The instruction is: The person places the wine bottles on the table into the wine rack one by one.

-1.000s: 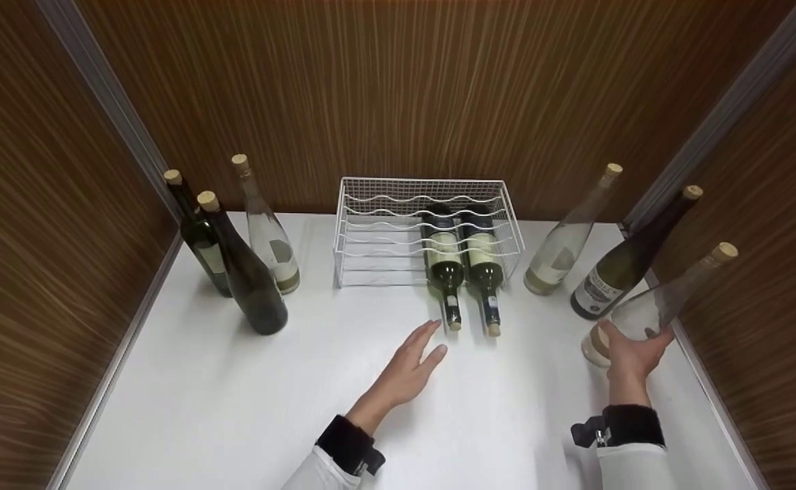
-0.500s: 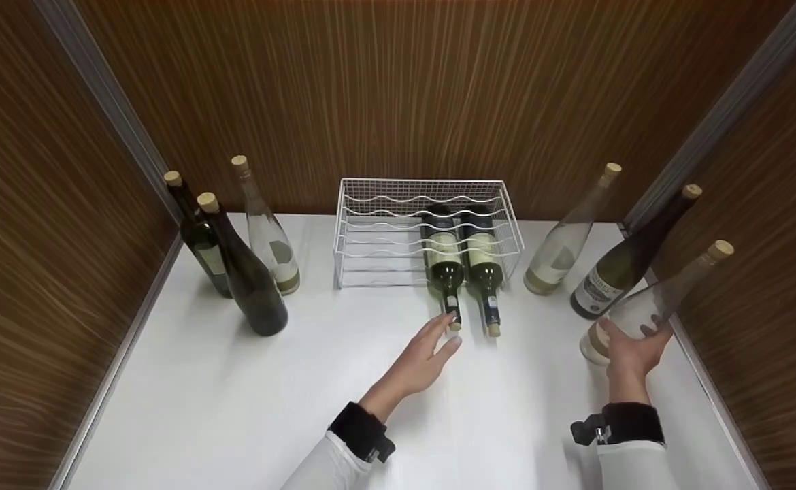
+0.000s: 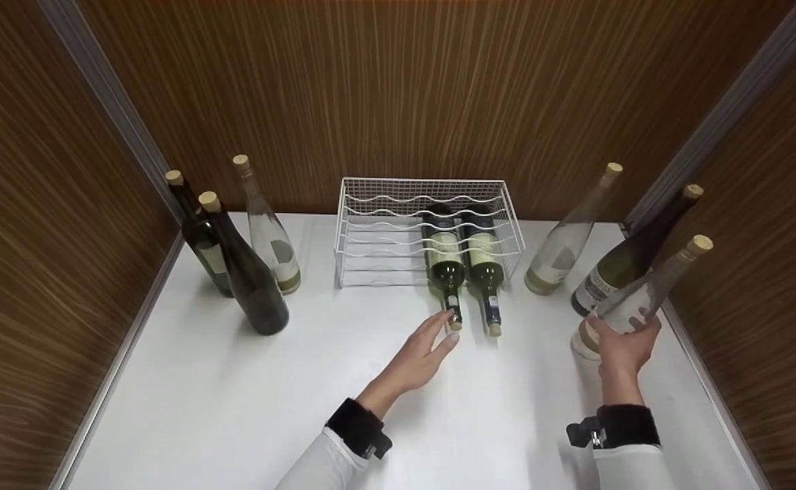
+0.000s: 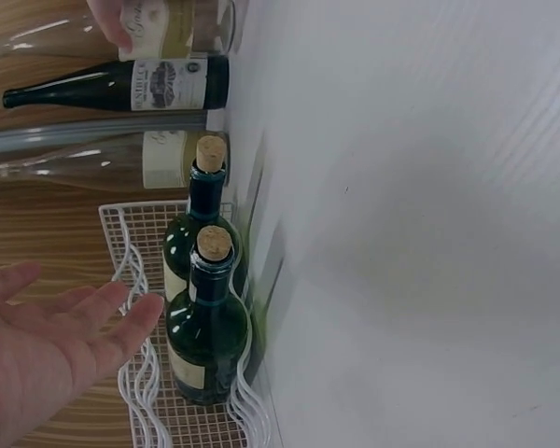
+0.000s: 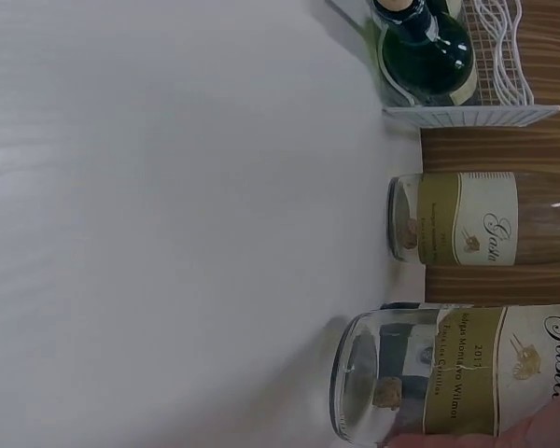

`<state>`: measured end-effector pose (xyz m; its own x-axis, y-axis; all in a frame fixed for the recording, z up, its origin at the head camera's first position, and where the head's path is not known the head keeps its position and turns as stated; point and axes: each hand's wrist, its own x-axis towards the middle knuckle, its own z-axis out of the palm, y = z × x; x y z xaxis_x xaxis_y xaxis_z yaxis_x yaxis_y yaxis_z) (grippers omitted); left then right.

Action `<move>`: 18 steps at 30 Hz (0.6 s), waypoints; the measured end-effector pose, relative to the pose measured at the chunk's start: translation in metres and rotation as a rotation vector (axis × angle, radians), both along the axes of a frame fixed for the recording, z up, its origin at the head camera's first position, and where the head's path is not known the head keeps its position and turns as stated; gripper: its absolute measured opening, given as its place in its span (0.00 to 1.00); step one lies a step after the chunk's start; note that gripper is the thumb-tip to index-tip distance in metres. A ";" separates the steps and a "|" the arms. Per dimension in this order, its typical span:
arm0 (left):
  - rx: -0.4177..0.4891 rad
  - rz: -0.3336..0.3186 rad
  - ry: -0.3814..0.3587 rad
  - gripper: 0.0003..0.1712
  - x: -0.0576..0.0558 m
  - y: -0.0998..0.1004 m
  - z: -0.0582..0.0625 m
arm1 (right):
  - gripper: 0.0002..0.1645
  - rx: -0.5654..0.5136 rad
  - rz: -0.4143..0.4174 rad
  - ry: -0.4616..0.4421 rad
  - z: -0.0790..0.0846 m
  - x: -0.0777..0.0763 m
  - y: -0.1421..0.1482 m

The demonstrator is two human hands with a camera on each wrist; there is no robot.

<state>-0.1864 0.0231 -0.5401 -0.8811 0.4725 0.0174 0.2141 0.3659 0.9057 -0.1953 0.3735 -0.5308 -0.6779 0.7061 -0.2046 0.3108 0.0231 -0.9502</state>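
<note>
My right hand (image 3: 622, 350) grips the lower body of a clear glass wine bottle (image 3: 665, 275), cork at the top, base close over the white table. Its gold and cream label (image 5: 467, 373) shows in the right wrist view, with fingers along one side. My left hand (image 3: 415, 357) is held with fingers extended and thumb apart, overlapping the corked neck of a dark green wine bottle (image 3: 447, 271) in the head view. That bottle and a second green wine bottle (image 3: 486, 273) lie side by side in a white wire rack (image 3: 432, 180), necks toward me.
Right of the rack stand another clear bottle (image 3: 561, 248) and a dark labelled bottle (image 3: 599, 289), the latter just behind the gripped one. On the left stand two dark bottles (image 3: 255, 292) and a clear bottle (image 3: 279, 258). Wood-grain panels (image 3: 398, 88) enclose the table.
The right hand and the clear bottle have shifted slightly left, the bottle now overlapping the dark labelled one more. My left hand moved right toward the near bottle neck, then stayed almost still.
</note>
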 end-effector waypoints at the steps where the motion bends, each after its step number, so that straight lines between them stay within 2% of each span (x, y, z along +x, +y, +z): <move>1: 0.001 0.001 -0.003 0.34 0.000 0.000 0.000 | 0.60 0.006 0.010 0.000 0.000 0.000 -0.002; 6: 0.024 -0.003 -0.011 0.37 -0.002 -0.002 0.001 | 0.57 0.076 0.051 0.031 -0.001 0.001 -0.010; 12: 0.048 0.012 -0.023 0.35 -0.007 -0.006 0.003 | 0.58 0.252 0.154 0.069 -0.004 0.001 -0.019; 18: 0.153 0.015 -0.054 0.33 -0.013 -0.012 0.007 | 0.57 0.369 0.265 0.085 -0.004 0.002 -0.031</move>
